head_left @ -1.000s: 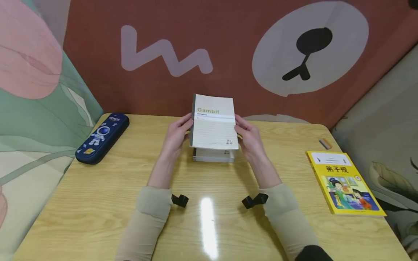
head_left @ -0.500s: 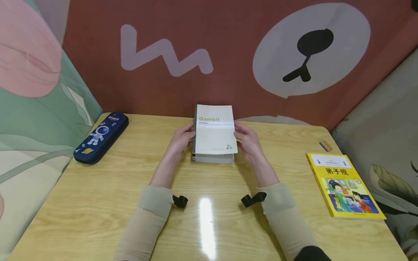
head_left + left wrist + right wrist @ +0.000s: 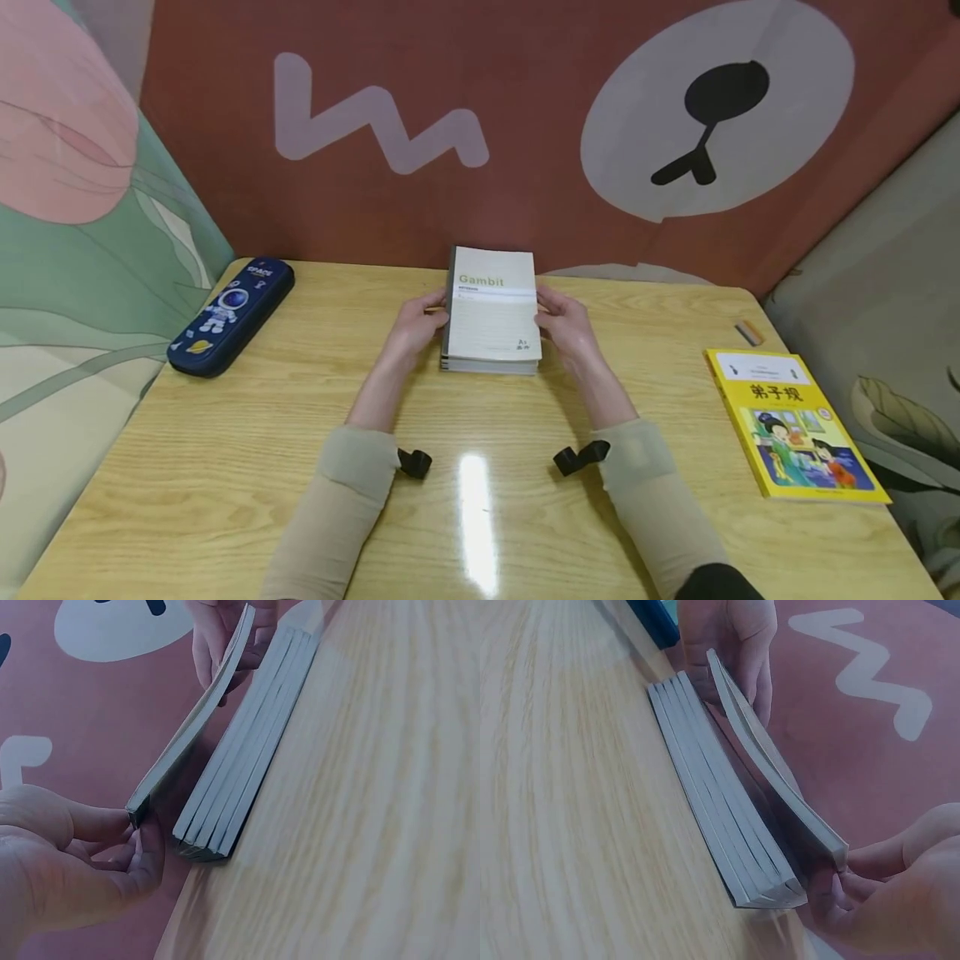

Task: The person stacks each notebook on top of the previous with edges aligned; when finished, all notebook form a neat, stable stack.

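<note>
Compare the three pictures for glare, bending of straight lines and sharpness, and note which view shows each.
Head view: a bright streak of glare on the glossy pale wooden table, whose edges bow outward from the wide lens. Left wrist view: the stack of grey-edged notebooks is fairly sharp, but the wood grain is soft and smeared. Right wrist view: dim, with a bluish cast.

- The head camera is looking forward and down across the wooden table (image 3: 225, 467) toward the red wall (image 3: 525, 125), taking in both forearms.
- The left wrist camera is sitting low and close, looking along the notebook stack (image 3: 247, 757).
- The right wrist camera is facing it from the opposite side, sharing that notebook stack (image 3: 720, 802).
</note>
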`<action>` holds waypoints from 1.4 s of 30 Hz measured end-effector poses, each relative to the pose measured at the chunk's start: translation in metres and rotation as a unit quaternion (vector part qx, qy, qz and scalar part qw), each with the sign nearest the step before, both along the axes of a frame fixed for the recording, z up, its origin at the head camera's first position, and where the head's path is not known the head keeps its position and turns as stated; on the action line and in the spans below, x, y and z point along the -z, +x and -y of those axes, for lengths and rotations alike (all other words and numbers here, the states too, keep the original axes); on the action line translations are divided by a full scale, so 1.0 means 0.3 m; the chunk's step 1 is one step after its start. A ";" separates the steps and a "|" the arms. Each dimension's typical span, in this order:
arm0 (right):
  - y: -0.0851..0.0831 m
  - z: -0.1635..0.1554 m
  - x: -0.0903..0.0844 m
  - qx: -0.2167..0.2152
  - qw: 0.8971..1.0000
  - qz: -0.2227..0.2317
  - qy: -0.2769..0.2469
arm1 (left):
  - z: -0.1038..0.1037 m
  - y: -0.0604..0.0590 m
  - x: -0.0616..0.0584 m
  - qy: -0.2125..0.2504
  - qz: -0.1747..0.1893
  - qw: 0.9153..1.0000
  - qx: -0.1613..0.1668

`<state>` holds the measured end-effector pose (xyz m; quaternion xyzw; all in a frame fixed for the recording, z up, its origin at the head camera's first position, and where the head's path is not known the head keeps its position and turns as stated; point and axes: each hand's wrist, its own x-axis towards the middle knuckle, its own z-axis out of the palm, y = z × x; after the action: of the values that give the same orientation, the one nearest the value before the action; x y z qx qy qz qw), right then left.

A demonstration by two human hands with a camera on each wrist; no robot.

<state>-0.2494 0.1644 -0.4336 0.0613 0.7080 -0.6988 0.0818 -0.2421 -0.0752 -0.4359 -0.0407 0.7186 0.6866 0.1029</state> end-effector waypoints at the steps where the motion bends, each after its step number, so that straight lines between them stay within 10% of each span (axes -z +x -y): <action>1: 0.001 -0.001 0.001 0.000 1.000 0.002 0.002 | -0.002 -0.001 0.003 -0.005 0.002 1.000 0.002; 42: 0.002 0.008 0.017 -0.028 0.999 -0.017 0.043 | -0.028 0.009 0.000 -0.104 -0.008 0.993 -0.062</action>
<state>-0.2489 0.1620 -0.4385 0.0333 0.7402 -0.6661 0.0861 -0.2395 -0.0669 -0.4360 -0.0900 0.7833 0.6132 0.0493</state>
